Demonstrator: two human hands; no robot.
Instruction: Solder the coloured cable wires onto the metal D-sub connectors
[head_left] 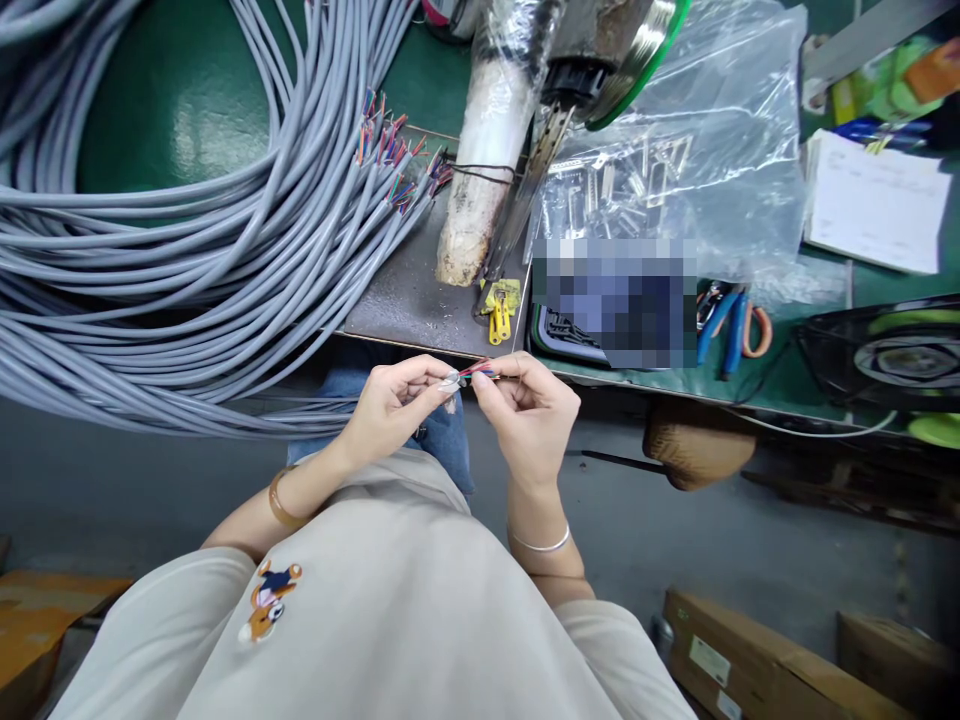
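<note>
Just off the table's front edge, my left hand (401,402) pinches the end of a grey cable, whose jacket is mostly hidden by the fingers. Thin coloured wires (477,370), red and blue among them, fan out of that end toward the right. My right hand (531,408) grips these wires between thumb and forefinger. Both hands are close together, fingertips almost touching. Left of them lies a large bundle of grey cables (300,215), many with stripped ends (394,150) showing coloured wires. A small yellow wire stripper (499,318) rests on the table beyond my hands.
A wrapped white roll (480,150) and a solder wire spool (645,60) stand ahead. Metal connector parts (615,185) lie in a clear plastic bag (742,150). Blue-handled pliers (731,330), a notepad (874,200) and a black fan (885,355) are to the right. Cardboard boxes (772,660) sit below.
</note>
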